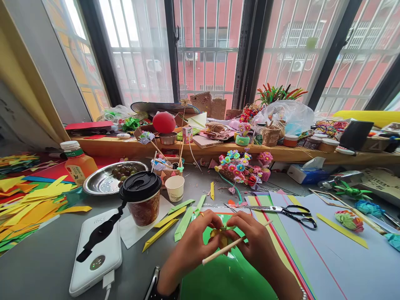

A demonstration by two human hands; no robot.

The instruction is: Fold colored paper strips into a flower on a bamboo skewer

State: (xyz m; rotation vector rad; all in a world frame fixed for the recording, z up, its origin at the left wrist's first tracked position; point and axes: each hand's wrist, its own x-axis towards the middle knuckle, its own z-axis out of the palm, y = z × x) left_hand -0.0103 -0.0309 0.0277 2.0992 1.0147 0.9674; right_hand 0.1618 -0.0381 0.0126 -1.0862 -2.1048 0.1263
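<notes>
Both of my hands meet low in the middle of the head view, over a green paper sheet point(225, 279). My left hand point(195, 241) and my right hand point(254, 243) pinch a small yellow and green folded paper piece point(222, 236) between their fingertips. A thin wooden stick point(233, 246) runs slantwise from under the left hand up past the right hand's fingers, which hold it against the paper piece. Folded green and yellow paper strips point(183, 221) lie just left of my left hand.
A lidded coffee cup point(142, 200) and a white power bank point(96, 254) stand at the left. Scissors point(293, 213) lie on coloured paper sheets point(328, 250) at the right. A steel bowl point(106, 181), paper cup point(175, 188), juice bottle point(76, 160) and paper flowers point(240, 166) sit behind.
</notes>
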